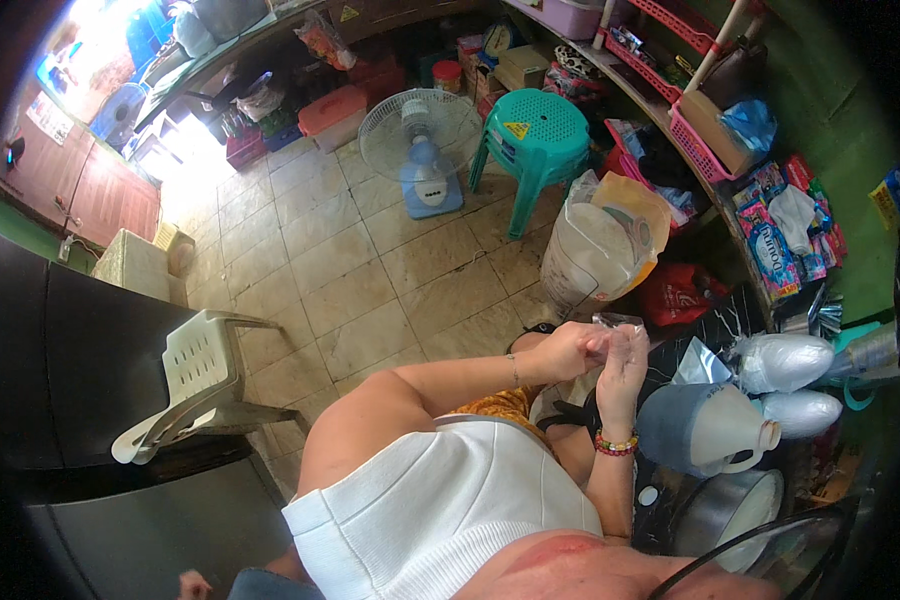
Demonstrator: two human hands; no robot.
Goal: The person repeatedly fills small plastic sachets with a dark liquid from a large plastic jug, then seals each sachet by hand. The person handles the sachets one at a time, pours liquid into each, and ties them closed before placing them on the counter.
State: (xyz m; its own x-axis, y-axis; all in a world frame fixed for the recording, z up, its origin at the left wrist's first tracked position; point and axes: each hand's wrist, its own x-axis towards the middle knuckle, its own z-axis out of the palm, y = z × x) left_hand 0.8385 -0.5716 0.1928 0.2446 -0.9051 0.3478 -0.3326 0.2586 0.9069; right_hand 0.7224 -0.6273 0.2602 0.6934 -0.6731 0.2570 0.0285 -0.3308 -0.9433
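Observation:
My left hand (574,351) and my right hand (621,367) meet at the edge of a dark counter, both gripping a small clear plastic bag (621,334) between the fingers. Just beyond them on the floor stands a large open sack (596,244) with whitish contents. To the right of my hands, a plastic jug (709,427) with dark liquid lies or stands on the counter, near wrapped white bundles (787,364). A metal pot (727,517) with pale contents is close to my right forearm.
Stacked green stools (544,120) and an electric fan (422,154) stand on the tiled floor. A white plastic chair (199,367) is at the left. A shelf with a pink basket (701,142) and sachets (772,251) runs along the right. Part of another person (193,585) shows at the bottom left.

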